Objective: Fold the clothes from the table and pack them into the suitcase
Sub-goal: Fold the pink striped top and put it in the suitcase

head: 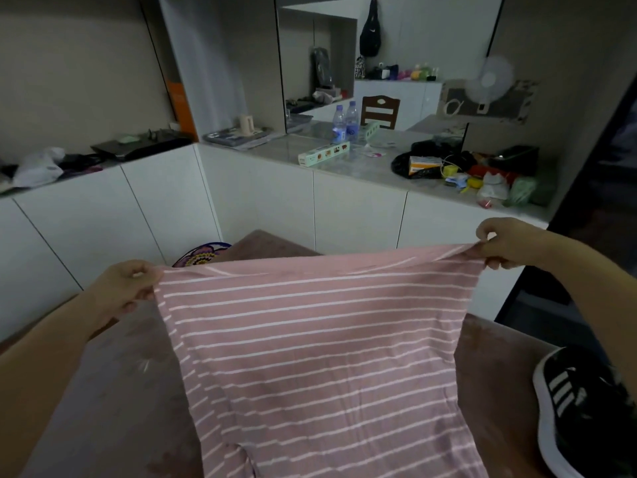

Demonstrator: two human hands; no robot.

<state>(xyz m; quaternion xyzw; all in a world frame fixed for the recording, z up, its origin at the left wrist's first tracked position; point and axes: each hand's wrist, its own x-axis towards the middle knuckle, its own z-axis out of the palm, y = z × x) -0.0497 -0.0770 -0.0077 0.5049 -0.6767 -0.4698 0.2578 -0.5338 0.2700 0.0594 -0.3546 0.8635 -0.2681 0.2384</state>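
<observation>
A pink garment with thin white stripes (320, 350) hangs spread out in front of me above the table (120, 408). My left hand (127, 288) pinches its upper left corner and my right hand (499, 246) pinches its upper right corner, stretching the top edge taut between them. The lower part of the garment drops below the frame, and near the bottom it seems to split into two legs. No suitcase is in view.
A black sneaker with white stripes (579, 408) lies on the table at the lower right. A colourful patterned object (203, 253) peeks out past the table's far edge. White cabinets (344, 208) with a cluttered counter stand behind.
</observation>
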